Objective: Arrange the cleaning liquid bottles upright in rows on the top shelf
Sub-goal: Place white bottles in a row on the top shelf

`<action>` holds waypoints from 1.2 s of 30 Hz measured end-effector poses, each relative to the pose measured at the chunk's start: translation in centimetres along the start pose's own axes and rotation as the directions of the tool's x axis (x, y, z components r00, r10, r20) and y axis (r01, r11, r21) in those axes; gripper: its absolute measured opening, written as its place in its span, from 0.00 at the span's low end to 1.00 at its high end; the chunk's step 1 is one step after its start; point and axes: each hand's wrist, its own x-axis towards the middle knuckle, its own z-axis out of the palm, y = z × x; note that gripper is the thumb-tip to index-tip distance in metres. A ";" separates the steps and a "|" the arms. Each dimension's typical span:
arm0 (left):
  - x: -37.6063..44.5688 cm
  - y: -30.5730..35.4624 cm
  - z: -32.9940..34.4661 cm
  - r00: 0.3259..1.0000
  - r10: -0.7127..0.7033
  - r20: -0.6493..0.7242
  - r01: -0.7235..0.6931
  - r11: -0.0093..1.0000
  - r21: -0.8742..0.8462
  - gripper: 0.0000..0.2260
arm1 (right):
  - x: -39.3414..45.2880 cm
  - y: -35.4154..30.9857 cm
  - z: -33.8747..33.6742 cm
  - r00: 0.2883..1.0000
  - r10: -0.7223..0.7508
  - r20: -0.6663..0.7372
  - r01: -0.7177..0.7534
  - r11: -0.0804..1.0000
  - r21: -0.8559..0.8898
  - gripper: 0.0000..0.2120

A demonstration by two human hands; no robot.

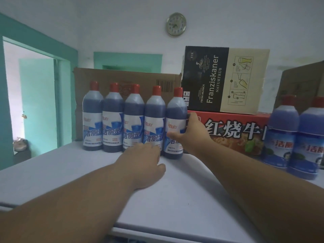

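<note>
1. Five bottles (133, 118) stand upright in a row at frame centre on the shelf (52, 172).
2. Right hand (191, 130) grips the end bottle (175, 120) mid-label; left hand (145, 160) rests open at the bases.
3. Full, likely heavy, slick plastic — best held around the body, not the cap.

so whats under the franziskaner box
The Franziskaner box sits on a red carton with white Chinese lettering and a food picture. The carton's left end is covered by the right hand, its right end by two blue bottles.
</note>
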 end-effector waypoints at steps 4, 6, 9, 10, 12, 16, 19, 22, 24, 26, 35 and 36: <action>0.0 0.1 0.1 1.000 0.008 -0.012 -0.008 1.000 0.014 0.09 | 0.1 0.4 0.5 1.000 -0.004 -0.030 0.004 1.000 0.003 0.28; 0.0 0.1 0.2 1.000 0.013 -0.024 -0.012 0.999 0.030 0.09 | 0.1 0.7 0.6 0.998 0.004 -0.062 -0.002 1.000 0.021 0.28; 0.0 0.3 -0.1 0.998 0.022 -0.066 -0.020 0.999 0.027 0.09 | -0.3 0.5 0.1 0.984 -0.082 -0.157 0.072 0.995 -0.071 0.29; -0.2 0.3 -0.2 0.997 0.023 -0.075 -0.021 0.999 0.024 0.09 | -0.6 0.1 -0.4 0.973 -0.148 -0.176 0.120 0.979 -0.164 0.29; -0.5 0.6 -0.6 0.995 0.050 -0.083 -0.046 0.997 0.054 0.10 | -1.4 -1.0 -1.7 0.938 -0.293 -0.183 0.222 0.917 -0.330 0.30; -1.8 2.2 -2.3 0.991 0.079 -0.104 -0.072 0.995 0.062 0.11 | -3.9 -3.8 -4.6 0.885 -0.428 -0.183 0.333 0.857 -0.394 0.27; -3.7 4.6 -3.6 0.979 0.065 -0.192 -0.066 0.998 0.000 0.10 | -7.1 -5.2 -6.8 0.821 -0.541 -0.180 0.414 0.783 -0.464 0.21; -6.4 7.5 -4.3 0.964 -0.006 -0.266 -0.016 0.997 -0.080 0.09 | -10.8 -6.0 -9.1 0.764 -0.608 -0.219 0.446 0.741 -0.502 0.16; -8.6 9.6 -4.3 0.953 -0.049 -0.299 0.015 0.994 -0.112 0.09 | -13.6 -6.4 -10.7 0.743 -0.623 -0.246 0.457 0.740 -0.494 0.15; -11.1 11.7 -4.3 0.929 -0.043 -0.368 0.011 0.996 -0.088 0.10 | -16.5 -6.6 -12.5 0.727 -0.635 -0.261 0.482 0.742 -0.465 0.15; -24.5 20.8 3.5 0.894 0.022 -0.448 -0.089 0.987 -0.130 0.10 | -32.9 -1.8 -19.0 0.791 -0.599 -0.123 0.538 0.778 -0.326 0.14; -25.7 21.3 5.1 0.912 0.028 -0.410 -0.096 0.985 -0.145 0.09 | -35.0 -0.5 -19.5 0.811 -0.577 -0.098 0.530 0.794 -0.298 0.14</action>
